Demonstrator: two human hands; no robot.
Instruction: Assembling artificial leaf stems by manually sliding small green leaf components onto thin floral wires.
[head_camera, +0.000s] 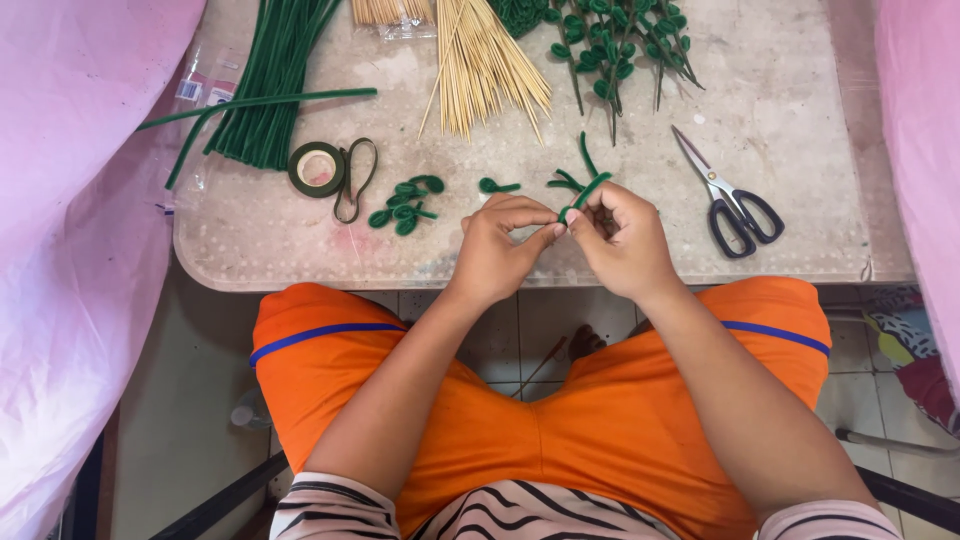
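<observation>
**Pinching a green pipe cleaner at the table's near edge**

Pinching now: the left hand (500, 250) and the right hand (622, 240) meet fingertip to fingertip over the front of the table (780, 150), both closed on one short green pipe cleaner (585, 192). Its upper end pokes out above the right hand; the lower end is buried between the fingers, so its shape there can't be made out.

Up top, plenty is cut off. The bundle of long pipe cleaners (265, 90) runs out of the picture, and so do the wooden skewers (480, 65) and the pile of finished leaf stems (615, 50). A clear plastic bag (200, 85) lies under the bundle at the left, with a small white label, its print too small to tell. A second clear packet (395, 20) sits at the top edge, mostly out of view.

Beside the hands: a roll of green tape (317, 168), small leaf loops (405, 205), and black-handled scissors (735, 205) well to the right. Pink sheeting (70, 200) covers both sides.
</observation>
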